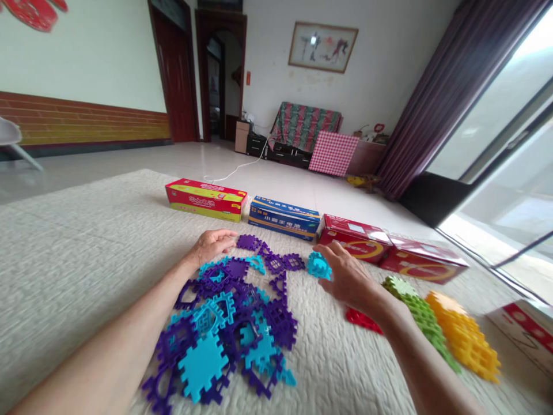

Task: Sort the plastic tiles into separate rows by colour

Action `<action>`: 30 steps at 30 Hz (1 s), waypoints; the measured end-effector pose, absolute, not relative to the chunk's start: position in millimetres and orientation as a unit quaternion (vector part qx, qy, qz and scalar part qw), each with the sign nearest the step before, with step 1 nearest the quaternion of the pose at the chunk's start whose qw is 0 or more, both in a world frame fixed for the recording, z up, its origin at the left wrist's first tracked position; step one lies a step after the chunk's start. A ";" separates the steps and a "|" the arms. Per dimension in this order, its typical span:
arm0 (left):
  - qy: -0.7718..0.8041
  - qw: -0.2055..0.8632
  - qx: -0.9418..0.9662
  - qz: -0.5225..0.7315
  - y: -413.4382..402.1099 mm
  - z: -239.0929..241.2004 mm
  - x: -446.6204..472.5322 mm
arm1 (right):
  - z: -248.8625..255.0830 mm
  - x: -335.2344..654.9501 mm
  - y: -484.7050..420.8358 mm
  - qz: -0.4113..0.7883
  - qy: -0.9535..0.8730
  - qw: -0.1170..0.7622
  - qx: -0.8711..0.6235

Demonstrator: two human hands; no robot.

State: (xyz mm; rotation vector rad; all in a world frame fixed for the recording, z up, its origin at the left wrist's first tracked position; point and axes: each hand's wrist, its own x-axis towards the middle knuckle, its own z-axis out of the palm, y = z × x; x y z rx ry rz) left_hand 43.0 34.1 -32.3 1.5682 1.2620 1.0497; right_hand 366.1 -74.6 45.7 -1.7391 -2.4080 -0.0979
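Note:
A heap of purple and light blue interlocking plastic tiles (pixel 228 328) lies on a pale quilted mat (pixel 78 259). My left hand (pixel 211 245) rests at the far edge of the heap, fingers stretched toward a purple tile (pixel 249 242), holding nothing I can see. My right hand (pixel 345 274) is curled with its fingertips on a light blue tile (pixel 318 266). A red tile (pixel 362 320) lies partly under my right wrist.
Green tiles (pixel 417 311) and yellow tiles (pixel 464 337) are stacked right of my right arm. Beyond the hands stand a red-yellow box (pixel 205 199), a blue box (pixel 283 217) and two red boxes (pixel 389 248). Another box edge (pixel 529 331) is at far right.

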 end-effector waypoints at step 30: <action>0.493 0.429 0.626 0.426 35.1 -34.2 43.3 | 33.1 329.2 -81.1 -0.015 -0.861 0.129 -0.493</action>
